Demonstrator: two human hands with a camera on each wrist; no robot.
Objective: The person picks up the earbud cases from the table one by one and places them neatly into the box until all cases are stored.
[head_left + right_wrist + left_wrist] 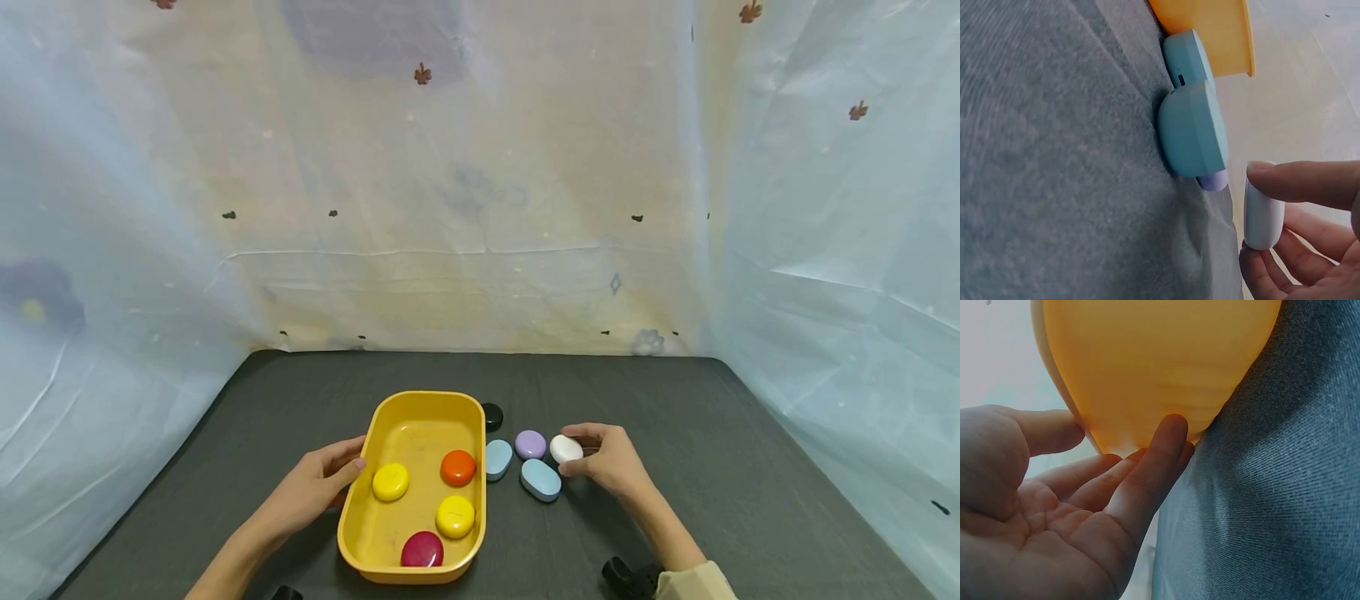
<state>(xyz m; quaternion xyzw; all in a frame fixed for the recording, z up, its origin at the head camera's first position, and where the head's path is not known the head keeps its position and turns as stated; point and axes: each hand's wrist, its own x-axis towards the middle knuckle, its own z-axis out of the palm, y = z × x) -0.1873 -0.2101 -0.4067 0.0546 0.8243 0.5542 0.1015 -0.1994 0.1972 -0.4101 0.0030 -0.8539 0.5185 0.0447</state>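
Head view: my right hand (606, 458), its forearm (663, 527) slanting in from the lower right, pinches the white disc (566, 449) between thumb and fingers, just beside the purple disc (530, 444). My left hand (318, 479) grips the yellow tray (408, 437) by its left side, 4 discs (454, 517) inside.

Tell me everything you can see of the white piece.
The white piece is a thick, smooth, plastic-looking disc with rounded edges, its broad face turned up. The right hand pinches it between thumb and fingers, apparently above the dark grey cloth. It is just right of the lilac piece in the head view, apart from it.
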